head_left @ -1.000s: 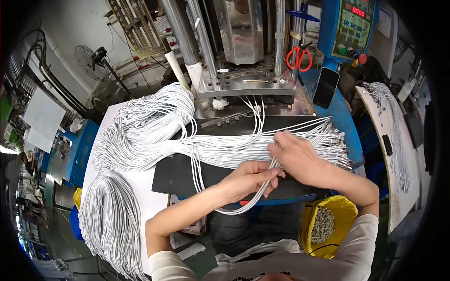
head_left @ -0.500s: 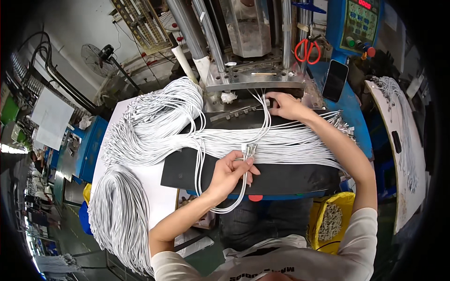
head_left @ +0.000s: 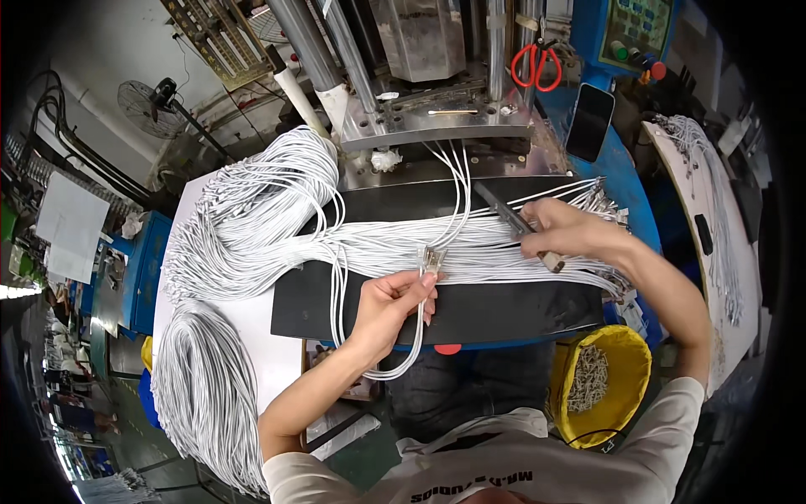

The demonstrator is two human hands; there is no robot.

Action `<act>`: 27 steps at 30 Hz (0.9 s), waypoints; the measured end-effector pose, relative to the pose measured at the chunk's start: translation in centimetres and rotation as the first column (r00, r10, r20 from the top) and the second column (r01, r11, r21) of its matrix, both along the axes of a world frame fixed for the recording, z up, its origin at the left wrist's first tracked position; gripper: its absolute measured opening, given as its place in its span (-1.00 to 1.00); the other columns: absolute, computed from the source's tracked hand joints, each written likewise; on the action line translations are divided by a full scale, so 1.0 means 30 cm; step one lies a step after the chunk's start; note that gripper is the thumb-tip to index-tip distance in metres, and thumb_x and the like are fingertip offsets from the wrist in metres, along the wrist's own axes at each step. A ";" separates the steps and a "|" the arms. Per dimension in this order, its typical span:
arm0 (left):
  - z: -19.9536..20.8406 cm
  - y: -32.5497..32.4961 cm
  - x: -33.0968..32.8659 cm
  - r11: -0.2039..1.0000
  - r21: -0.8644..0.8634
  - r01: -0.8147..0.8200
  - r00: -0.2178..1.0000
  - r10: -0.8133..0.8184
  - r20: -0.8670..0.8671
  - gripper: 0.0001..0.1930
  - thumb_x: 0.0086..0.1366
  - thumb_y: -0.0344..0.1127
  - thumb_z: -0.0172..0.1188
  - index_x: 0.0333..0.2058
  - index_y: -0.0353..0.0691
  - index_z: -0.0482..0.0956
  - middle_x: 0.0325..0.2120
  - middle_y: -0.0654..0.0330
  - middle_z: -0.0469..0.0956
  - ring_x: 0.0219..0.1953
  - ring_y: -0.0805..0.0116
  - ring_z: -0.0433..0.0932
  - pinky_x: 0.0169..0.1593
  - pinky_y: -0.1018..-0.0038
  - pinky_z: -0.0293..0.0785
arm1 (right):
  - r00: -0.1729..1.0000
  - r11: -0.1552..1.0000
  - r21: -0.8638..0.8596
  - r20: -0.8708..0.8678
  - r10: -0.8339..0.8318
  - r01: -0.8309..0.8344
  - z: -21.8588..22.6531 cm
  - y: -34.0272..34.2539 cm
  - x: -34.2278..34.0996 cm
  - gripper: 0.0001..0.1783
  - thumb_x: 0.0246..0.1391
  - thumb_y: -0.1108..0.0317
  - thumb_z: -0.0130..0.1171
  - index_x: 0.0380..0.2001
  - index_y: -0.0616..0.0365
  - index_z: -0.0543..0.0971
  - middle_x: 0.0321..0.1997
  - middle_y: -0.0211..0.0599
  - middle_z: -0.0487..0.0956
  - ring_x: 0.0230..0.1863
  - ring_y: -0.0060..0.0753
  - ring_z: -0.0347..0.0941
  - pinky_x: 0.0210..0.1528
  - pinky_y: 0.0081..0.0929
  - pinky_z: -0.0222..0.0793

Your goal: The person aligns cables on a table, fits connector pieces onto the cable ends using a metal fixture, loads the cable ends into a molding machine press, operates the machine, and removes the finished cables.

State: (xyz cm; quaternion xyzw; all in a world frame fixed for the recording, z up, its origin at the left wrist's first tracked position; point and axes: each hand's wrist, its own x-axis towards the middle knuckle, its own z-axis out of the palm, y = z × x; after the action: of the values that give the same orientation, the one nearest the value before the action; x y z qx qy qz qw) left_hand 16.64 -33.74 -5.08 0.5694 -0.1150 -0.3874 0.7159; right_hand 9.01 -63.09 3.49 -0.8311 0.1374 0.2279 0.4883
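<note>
My left hand [head_left: 390,307] is closed on several white cables [head_left: 420,323], pinching them just below their pale, clear-looking connector ends [head_left: 431,257]. The cables loop down below the hand. My right hand [head_left: 571,228] grips a dark narrow metal bar [head_left: 501,207] with a brownish end, held at a slant above the cables. Its exact kind I cannot make out. Beneath both hands a thick bundle of white cables [head_left: 378,244] lies across a black mat [head_left: 369,304]. Other white cables [head_left: 460,172] run from under the press plate [head_left: 437,126] toward the left hand.
Coiled white cables [head_left: 285,185] pile up at the left, and another bundle [head_left: 206,386] hangs there. Red-handled scissors [head_left: 536,67] hang on the press. A phone [head_left: 590,123] rests beside the blue control box [head_left: 625,34]. A yellow-lined bin [head_left: 625,395] with small pale pieces stands below right.
My right hand has moved right and nearer from the press, now holding the metal bar. A notched strip in front of the press no longer shows there. The left hand keeps its grip.
</note>
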 end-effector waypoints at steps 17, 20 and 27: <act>0.033 -0.009 0.002 0.981 0.129 0.148 0.986 -0.156 0.054 -0.83 0.32 -0.38 0.40 -0.34 -0.40 0.68 -0.42 0.11 0.71 -0.46 0.45 0.67 -0.29 0.53 0.63 | 0.972 0.927 0.364 0.233 -0.001 -0.086 -0.125 0.220 0.124 -0.53 0.38 0.05 0.17 -0.33 0.36 0.54 -0.55 -0.27 0.57 -0.71 -0.47 0.57 -0.74 -0.57 0.42; 0.039 -0.006 0.021 0.975 0.136 0.178 0.984 -0.180 0.006 -0.85 0.32 -0.40 0.40 -0.33 -0.41 0.69 -0.41 0.10 0.71 -0.44 0.44 0.68 -0.29 0.54 0.64 | 0.975 0.939 0.337 0.224 -0.010 -0.067 -0.133 0.230 0.101 -0.56 0.40 0.07 0.15 -0.32 0.31 0.53 -0.58 -0.33 0.55 -0.71 -0.53 0.54 -0.75 -0.60 0.36; 0.014 -0.008 -0.002 0.989 0.111 0.099 0.995 -0.102 0.022 -0.89 0.30 -0.47 0.39 -0.29 -0.44 0.70 -0.38 0.06 0.73 -0.38 0.43 0.71 -0.25 0.55 0.66 | 0.967 0.884 0.467 0.229 -0.108 -0.012 -0.196 0.222 0.087 -0.58 0.44 0.10 0.11 -0.28 0.32 0.59 -0.59 -0.32 0.56 -0.80 -0.63 0.36 -0.78 -0.62 0.16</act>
State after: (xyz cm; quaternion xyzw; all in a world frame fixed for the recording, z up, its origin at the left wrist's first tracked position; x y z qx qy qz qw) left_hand 16.58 -33.97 -4.68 0.6067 -0.1318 -0.4210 0.6613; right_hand 11.62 -56.43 -2.39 -0.7081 0.0372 0.1360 0.6919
